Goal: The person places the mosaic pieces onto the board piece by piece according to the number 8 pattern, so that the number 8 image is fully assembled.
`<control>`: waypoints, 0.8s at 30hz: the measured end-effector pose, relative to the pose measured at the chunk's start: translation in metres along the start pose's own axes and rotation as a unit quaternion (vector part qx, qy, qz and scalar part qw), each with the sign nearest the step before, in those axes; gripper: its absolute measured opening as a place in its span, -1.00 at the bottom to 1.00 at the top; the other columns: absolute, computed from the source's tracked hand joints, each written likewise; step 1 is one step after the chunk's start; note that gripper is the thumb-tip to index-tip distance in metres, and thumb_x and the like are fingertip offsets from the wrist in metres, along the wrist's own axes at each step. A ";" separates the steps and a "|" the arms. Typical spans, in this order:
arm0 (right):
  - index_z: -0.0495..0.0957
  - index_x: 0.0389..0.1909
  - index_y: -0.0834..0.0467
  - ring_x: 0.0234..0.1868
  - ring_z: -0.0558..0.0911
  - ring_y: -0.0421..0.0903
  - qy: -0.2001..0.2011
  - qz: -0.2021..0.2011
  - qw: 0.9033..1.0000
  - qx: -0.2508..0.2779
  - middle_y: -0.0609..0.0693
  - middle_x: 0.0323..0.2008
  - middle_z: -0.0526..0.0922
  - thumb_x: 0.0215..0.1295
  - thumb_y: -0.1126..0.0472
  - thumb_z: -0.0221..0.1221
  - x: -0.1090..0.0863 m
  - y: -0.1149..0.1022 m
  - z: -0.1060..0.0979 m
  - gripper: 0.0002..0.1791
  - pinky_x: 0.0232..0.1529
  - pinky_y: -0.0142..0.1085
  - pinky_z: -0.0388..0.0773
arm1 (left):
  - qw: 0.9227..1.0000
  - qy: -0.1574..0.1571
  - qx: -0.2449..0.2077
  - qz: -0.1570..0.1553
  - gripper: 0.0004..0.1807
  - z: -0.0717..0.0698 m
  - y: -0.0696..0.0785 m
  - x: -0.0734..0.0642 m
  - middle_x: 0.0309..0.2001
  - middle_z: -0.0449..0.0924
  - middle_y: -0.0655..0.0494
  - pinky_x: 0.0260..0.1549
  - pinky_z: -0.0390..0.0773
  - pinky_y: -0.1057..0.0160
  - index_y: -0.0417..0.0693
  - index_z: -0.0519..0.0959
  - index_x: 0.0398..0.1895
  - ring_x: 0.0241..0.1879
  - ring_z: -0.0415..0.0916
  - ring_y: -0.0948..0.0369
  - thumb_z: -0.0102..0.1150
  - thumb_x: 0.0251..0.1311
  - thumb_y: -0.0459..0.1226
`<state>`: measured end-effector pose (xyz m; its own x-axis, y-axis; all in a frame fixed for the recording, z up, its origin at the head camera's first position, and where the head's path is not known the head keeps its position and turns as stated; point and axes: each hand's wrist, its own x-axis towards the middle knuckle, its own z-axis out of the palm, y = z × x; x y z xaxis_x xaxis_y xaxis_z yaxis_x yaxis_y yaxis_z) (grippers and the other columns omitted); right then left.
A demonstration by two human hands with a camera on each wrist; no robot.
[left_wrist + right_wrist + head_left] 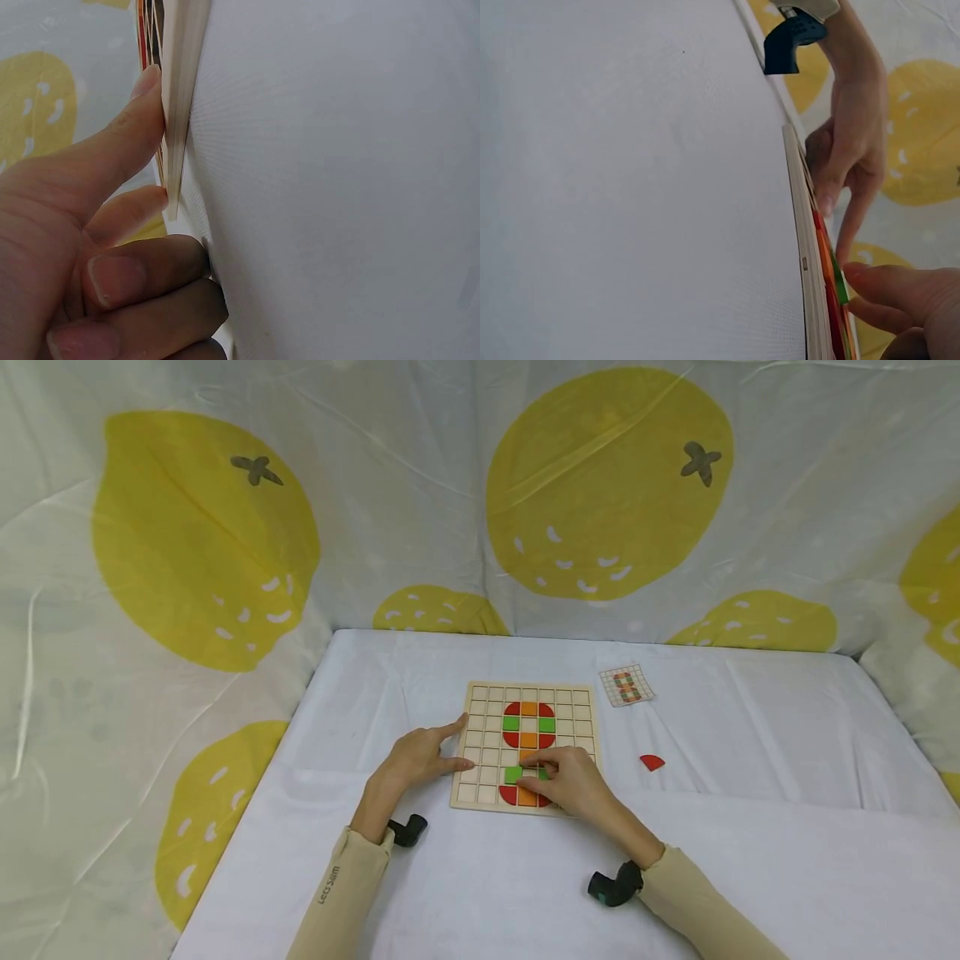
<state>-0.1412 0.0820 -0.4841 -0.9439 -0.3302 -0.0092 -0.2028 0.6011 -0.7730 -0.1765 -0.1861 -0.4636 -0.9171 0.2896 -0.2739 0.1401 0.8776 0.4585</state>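
Observation:
On the table lies a square wooden grid board bearing red, orange and green tiles. Against the board's left edge my left hand rests its thumb and index finger; the left wrist view shows the other fingers curled. Over the lower middle of the grid, my right hand pinches a green square tile between thumb and index fingertips, at board level. Close by are an orange tile and a red rounded tile. My right hand partly covers another green tile and nearby cells.
A loose red quarter-round tile lies right of the board. Beyond it is a small pattern card with a printed grid. White cloth covers the table, and a lemon-print curtain hangs behind.

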 end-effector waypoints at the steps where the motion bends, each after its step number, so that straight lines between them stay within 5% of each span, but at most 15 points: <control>1: 0.82 -0.16 0.07 -0.66 0.18 -0.27 0.000 -0.002 1.000 0.001 -0.18 -0.73 0.19 0.17 0.10 0.52 0.000 0.000 0.000 -0.76 -0.54 -0.43 0.11 | 1.000 0.000 0.000 -0.001 -0.03 0.000 0.000 0.000 -0.60 0.27 0.18 -0.34 0.32 0.23 0.21 0.19 0.63 -0.49 0.25 0.21 0.42 0.21 0.12; 8: 0.82 -0.18 0.09 -0.66 0.19 -0.30 -0.001 -0.017 1.000 -0.002 -0.19 -0.74 0.21 0.20 0.12 0.50 0.000 -0.001 0.000 -0.79 -0.54 -0.44 0.11 | 1.000 0.003 0.006 0.000 -0.04 0.000 0.000 0.000 -0.34 0.66 -0.04 -0.29 0.40 0.21 0.20 0.21 0.62 -0.36 0.41 0.17 0.42 0.20 0.12; 17: 0.82 -0.20 0.11 -0.64 0.16 -0.33 0.007 -0.037 0.999 -0.020 -0.20 -0.73 0.20 0.19 0.13 0.49 0.003 -0.003 0.006 -0.81 -0.52 -0.44 0.08 | 1.000 0.002 0.000 0.003 -0.05 0.000 -0.002 0.001 -0.62 0.25 0.20 -0.39 0.30 0.25 0.20 0.20 0.62 -0.51 0.23 0.23 0.41 0.22 0.11; 24: 0.85 -0.22 0.06 -0.66 0.25 -0.31 0.013 -0.042 0.998 -0.053 -0.21 -0.77 0.28 0.18 0.10 0.51 0.003 -0.003 0.006 -0.81 -0.57 -0.45 0.09 | 1.000 -0.002 0.002 0.002 -0.04 0.000 -0.001 0.000 -0.60 0.34 0.17 -0.31 0.36 0.22 0.20 0.18 0.63 -0.46 0.31 0.21 0.40 0.22 0.12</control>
<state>-0.1421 0.0754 -0.4856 -0.9288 -0.3637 0.0705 -0.3061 0.6462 -0.6991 -0.1771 -0.1872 -0.4641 -0.9155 0.2937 -0.2749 0.1446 0.8779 0.4564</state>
